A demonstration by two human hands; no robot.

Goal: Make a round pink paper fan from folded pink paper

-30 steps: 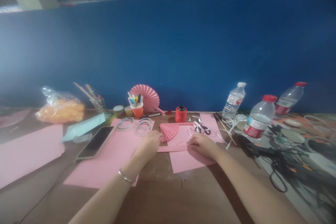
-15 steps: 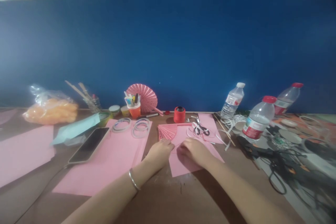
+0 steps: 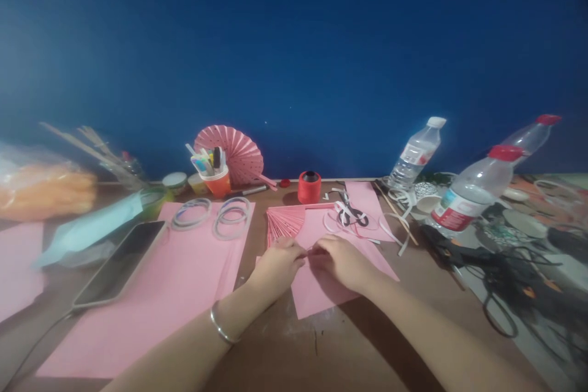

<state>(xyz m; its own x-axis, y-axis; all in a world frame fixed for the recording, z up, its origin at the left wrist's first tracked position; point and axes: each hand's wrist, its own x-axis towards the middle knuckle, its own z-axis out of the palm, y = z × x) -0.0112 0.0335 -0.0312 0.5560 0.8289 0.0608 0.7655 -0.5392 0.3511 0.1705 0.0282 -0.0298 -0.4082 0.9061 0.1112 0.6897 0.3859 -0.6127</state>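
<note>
My left hand (image 3: 279, 264), a silver bangle on its wrist, is closed, with its fingertips pinched together. It overlaps the near end of a pleated pink paper fan (image 3: 285, 222) that is partly opened. My right hand (image 3: 342, 262) is closed too, its curled fingers almost meeting the left ones over a pink paper sheet (image 3: 316, 297). Whatever thin thing lies between the fingertips is too small and hidden to make out. Beyond the right hand, scissors (image 3: 353, 215) with black handles lie among white paper strips. A red thread spool (image 3: 309, 187) stands behind the fan.
To the left are large pink sheets (image 3: 184, 294), a phone (image 3: 122, 263) and tape rolls (image 3: 232, 218). A finished round pink fan (image 3: 239, 156) leans behind a cup of pens (image 3: 215, 182). Bottles (image 3: 478, 190) and tangled black cables (image 3: 487, 269) crowd the right side.
My view has tilted lower and come closer, so the strip above the blue wall is gone. Both hands stay close together at the same spot, their fingertips slightly shifted.
</note>
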